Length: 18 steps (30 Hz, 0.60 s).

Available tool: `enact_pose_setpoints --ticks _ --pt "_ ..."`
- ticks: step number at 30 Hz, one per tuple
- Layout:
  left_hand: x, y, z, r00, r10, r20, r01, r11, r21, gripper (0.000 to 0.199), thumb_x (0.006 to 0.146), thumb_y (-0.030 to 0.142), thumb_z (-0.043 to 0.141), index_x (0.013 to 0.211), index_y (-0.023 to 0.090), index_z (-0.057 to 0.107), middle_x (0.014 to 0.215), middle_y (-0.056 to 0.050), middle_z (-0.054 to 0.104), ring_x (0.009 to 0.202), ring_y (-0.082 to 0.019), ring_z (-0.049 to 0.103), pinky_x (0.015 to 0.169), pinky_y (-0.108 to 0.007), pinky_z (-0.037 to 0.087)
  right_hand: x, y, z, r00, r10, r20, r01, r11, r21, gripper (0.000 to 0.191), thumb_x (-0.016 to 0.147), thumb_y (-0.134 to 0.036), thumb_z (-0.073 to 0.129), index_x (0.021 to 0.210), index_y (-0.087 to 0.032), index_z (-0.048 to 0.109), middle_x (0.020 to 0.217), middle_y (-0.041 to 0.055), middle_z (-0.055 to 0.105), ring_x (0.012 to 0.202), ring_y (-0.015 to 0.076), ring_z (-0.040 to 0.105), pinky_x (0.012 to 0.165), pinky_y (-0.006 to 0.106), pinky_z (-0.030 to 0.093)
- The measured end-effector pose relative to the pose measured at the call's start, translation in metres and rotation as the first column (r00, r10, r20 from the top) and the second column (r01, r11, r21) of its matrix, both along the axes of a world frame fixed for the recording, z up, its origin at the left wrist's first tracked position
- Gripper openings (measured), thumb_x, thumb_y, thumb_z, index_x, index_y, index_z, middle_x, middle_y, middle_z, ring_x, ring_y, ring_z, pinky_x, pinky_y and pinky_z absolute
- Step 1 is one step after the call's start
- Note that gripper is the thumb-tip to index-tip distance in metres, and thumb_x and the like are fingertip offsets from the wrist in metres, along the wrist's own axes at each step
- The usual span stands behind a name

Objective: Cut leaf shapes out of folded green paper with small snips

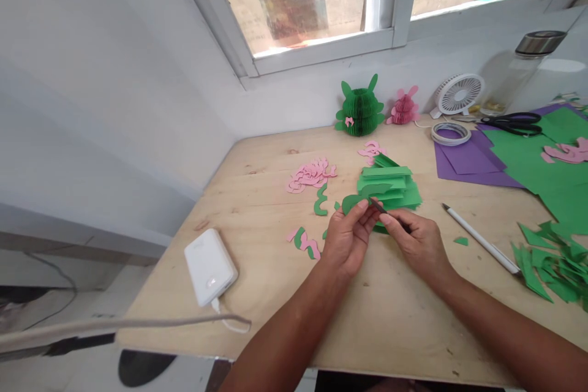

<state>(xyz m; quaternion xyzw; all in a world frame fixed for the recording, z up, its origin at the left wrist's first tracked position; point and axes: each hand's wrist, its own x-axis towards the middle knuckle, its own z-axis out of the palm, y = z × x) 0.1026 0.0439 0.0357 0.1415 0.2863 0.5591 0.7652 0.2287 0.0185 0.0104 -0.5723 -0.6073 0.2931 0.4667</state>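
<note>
My left hand (351, 239) pinches a curved green paper piece (353, 202) between thumb and fingers. My right hand (420, 245) is closed around a pair of small dark scissors (379, 207), whose blades meet the edge of that paper; the handles are mostly hidden by my fingers. Just beyond both hands lies a stack of folded green paper strips (388, 180). To the left are a pile of pink paper cutouts (312, 174), a wavy green cutout (320, 201) and a mixed group of pink and green cutouts (304, 242).
A white power bank (210, 266) with a cable sits at left. At right are a white pen (482, 239), green scraps (551, 263), purple paper (468, 159), a tape roll (451, 133) and black scissors (512, 124). Green (361, 111) and pink (403, 109) paper figures, a fan (459, 95) and bottle (519, 76) line the wall.
</note>
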Motion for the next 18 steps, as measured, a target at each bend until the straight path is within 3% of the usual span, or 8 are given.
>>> enact_pose_setpoints --ticks 7,18 --pt "0.0004 -0.0001 0.0000 1.000 0.002 -0.012 -0.002 1.000 -0.011 0.014 0.061 0.014 0.079 0.063 0.013 0.065 0.075 -0.004 0.071 0.076 -0.014 0.067 0.081 -0.027 0.049 0.0004 0.0008 -0.0015 1.000 0.006 0.007 -0.007 1.000 0.015 0.035 0.087 -0.046 0.054 0.078 -0.017 0.073 0.066 0.0036 0.067 0.074 0.0223 0.064 0.064 0.029 0.050" --pt "0.0010 -0.0002 -0.0008 1.000 0.003 -0.002 -0.003 1.000 -0.027 0.014 0.062 0.014 0.079 0.064 0.013 0.066 0.075 -0.004 0.072 0.076 -0.015 0.068 0.084 -0.028 0.048 -0.0002 0.0005 0.0008 1.000 -0.004 0.000 0.004 1.000 0.020 0.033 0.087 -0.044 0.055 0.077 -0.018 0.073 0.067 0.0036 0.069 0.075 0.0226 0.065 0.064 0.029 0.050"
